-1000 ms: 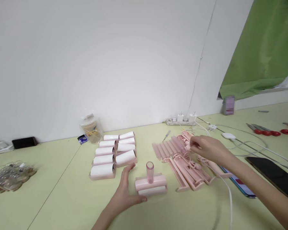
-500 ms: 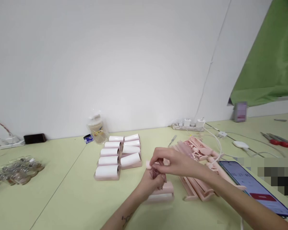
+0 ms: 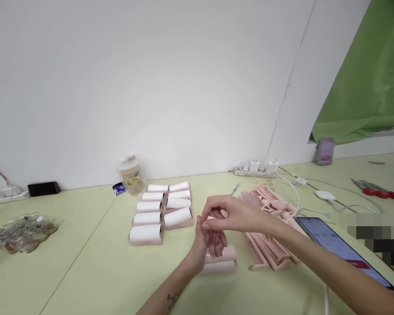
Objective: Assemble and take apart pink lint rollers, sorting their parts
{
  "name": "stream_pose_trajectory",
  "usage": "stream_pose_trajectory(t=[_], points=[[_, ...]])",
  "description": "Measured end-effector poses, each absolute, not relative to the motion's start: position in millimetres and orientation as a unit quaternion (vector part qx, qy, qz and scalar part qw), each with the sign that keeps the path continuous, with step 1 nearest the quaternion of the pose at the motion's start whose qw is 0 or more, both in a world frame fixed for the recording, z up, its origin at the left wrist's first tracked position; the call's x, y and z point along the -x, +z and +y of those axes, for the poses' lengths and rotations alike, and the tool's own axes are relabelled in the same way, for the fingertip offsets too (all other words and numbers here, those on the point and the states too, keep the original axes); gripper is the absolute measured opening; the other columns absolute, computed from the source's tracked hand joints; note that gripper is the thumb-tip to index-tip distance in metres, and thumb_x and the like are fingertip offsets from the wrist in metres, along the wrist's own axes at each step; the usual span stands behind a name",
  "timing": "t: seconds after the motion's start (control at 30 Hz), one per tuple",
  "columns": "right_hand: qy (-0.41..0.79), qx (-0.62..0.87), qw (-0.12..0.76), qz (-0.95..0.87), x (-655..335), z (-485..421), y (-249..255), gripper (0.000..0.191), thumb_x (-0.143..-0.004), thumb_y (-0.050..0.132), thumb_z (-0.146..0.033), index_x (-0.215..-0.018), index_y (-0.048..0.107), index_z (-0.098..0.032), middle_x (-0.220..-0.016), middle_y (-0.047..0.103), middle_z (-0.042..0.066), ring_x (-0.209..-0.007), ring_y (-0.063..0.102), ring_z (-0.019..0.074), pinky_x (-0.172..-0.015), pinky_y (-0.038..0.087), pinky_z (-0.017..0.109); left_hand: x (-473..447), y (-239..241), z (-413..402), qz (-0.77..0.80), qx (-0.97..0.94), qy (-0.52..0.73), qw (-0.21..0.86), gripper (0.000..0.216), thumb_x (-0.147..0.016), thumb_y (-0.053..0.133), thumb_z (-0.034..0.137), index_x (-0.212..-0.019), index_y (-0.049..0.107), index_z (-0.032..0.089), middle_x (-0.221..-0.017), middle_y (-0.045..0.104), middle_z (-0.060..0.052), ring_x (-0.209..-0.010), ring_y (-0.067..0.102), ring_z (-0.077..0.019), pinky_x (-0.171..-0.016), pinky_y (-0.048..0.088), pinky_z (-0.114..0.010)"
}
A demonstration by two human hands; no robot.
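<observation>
My left hand (image 3: 200,247) is closed around a small, partly see-through pink plastic piece (image 3: 213,239), mostly hidden by the fingers. At its top, the thumb and forefinger of my right hand (image 3: 231,213) are pinched together, touching the left thumb; anything between them is hidden. Just below my hands lies a pink-and-white lint roller (image 3: 220,264), partly covered by my left hand. To the left, white lint rolls (image 3: 146,232) in pale pink covers lie in two columns. Pink plastic handles and frames (image 3: 265,249) are heaped beneath and beyond my right forearm.
A phone (image 3: 344,249) with a lit screen lies right of the pink parts. White cables run from a power strip (image 3: 254,172) by the wall. A bagged cup (image 3: 131,176) stands behind the rolls. Clear round items (image 3: 24,234) sit far left, red-handled tools (image 3: 379,191) far right.
My left thumb has come up to meet my right fingertips, and the left hand has turned more upright. The pale pink bit seen by the left thumb is now hidden. The view has shifted slightly.
</observation>
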State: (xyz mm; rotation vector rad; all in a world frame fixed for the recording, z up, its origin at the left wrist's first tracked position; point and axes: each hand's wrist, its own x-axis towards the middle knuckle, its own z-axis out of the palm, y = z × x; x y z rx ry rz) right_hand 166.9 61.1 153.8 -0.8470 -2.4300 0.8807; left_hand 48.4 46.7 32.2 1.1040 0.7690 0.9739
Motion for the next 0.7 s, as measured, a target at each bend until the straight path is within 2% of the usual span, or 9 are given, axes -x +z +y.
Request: stream_pose_trajectory(t=[0.1, 0.17, 0.27, 0.37, 0.43, 0.53, 0.7], points=[[0.328, 0.310, 0.271, -0.850, -169, 57, 134, 0.016, -0.075, 0.058, -0.033, -0.073, 0.064, -0.018, -0.083, 0.052, 0.001, -0.068, 0.053, 0.0108, -0.061, 0.043, 0.022, -49, 32, 46, 0.343, -0.479, 0.435, 0.681, 0.084, -0.065, -0.001, 0.077, -0.045, 0.051, 0.013, -0.031, 0.035, 0.003, -0.028, 0.035, -0.0077, -0.034, 0.026, -0.021], [0.367, 0.314, 0.282, -0.829, -172, 54, 122, 0.023, -0.078, 0.055, -0.038, -0.072, 0.063, -0.017, -0.084, 0.052, 0.002, -0.067, 0.055, 0.0112, -0.060, 0.045, 0.023, -50, 32, 45, 0.338, -0.465, 0.452, 0.682, 0.080, -0.066, 0.004, 0.077, -0.052, 0.051, 0.014, -0.032, 0.038, 0.003, -0.028, 0.034, -0.0076, -0.034, 0.027, -0.020], [0.422, 0.309, 0.290, -0.801, -175, 49, 109, 0.023, -0.080, 0.051, -0.039, -0.085, 0.061, -0.018, -0.087, 0.053, 0.003, -0.068, 0.057, 0.0122, -0.059, 0.048, 0.024, -50, 34, 44, 0.332, -0.452, 0.478, 0.676, 0.075, -0.066, 0.010, 0.078, -0.061, 0.051, 0.015, -0.035, 0.042, 0.004, -0.027, 0.033, -0.0076, -0.033, 0.027, -0.020], [0.459, 0.316, 0.315, -0.768, -176, 48, 99, 0.027, -0.078, 0.054, -0.038, -0.099, 0.055, -0.020, -0.089, 0.054, 0.003, -0.073, 0.057, 0.0144, -0.060, 0.051, 0.026, -49, 35, 43, 0.340, -0.474, 0.458, 0.671, 0.080, -0.066, 0.002, 0.077, -0.049, 0.049, 0.014, -0.032, 0.038, 0.002, -0.029, 0.036, -0.0077, -0.035, 0.026, -0.020], [0.472, 0.321, 0.338, -0.748, -174, 47, 94, 0.026, -0.079, 0.053, -0.039, -0.094, 0.056, -0.018, -0.083, 0.055, 0.003, -0.068, 0.058, 0.0142, -0.056, 0.051, 0.026, -49, 35, 42, 0.342, -0.481, 0.450, 0.671, 0.083, -0.066, -0.002, 0.076, -0.044, 0.048, 0.014, -0.032, 0.037, 0.002, -0.029, 0.035, -0.0075, -0.035, 0.026, -0.021], [0.429, 0.324, 0.367, -0.759, -172, 45, 90, 0.022, -0.080, 0.051, -0.038, -0.081, 0.057, -0.017, -0.078, 0.055, 0.002, -0.067, 0.057, 0.0147, -0.059, 0.050, 0.026, -49, 35, 43, 0.329, -0.475, 0.460, 0.674, 0.079, -0.066, 0.001, 0.076, -0.051, 0.049, 0.015, -0.034, 0.038, 0.003, -0.031, 0.034, -0.0080, -0.036, 0.027, -0.021], [0.353, 0.336, 0.385, -0.783, -170, 39, 96, 0.020, -0.082, 0.048, -0.035, -0.077, 0.058, -0.018, -0.075, 0.057, 0.002, -0.073, 0.056, 0.0164, -0.064, 0.046, 0.026, -48, 34, 45, 0.319, -0.496, 0.435, 0.680, 0.084, -0.064, -0.005, 0.077, -0.050, 0.049, 0.014, -0.034, 0.036, 0.003, -0.031, 0.034, -0.0086, -0.035, 0.025, -0.021]])
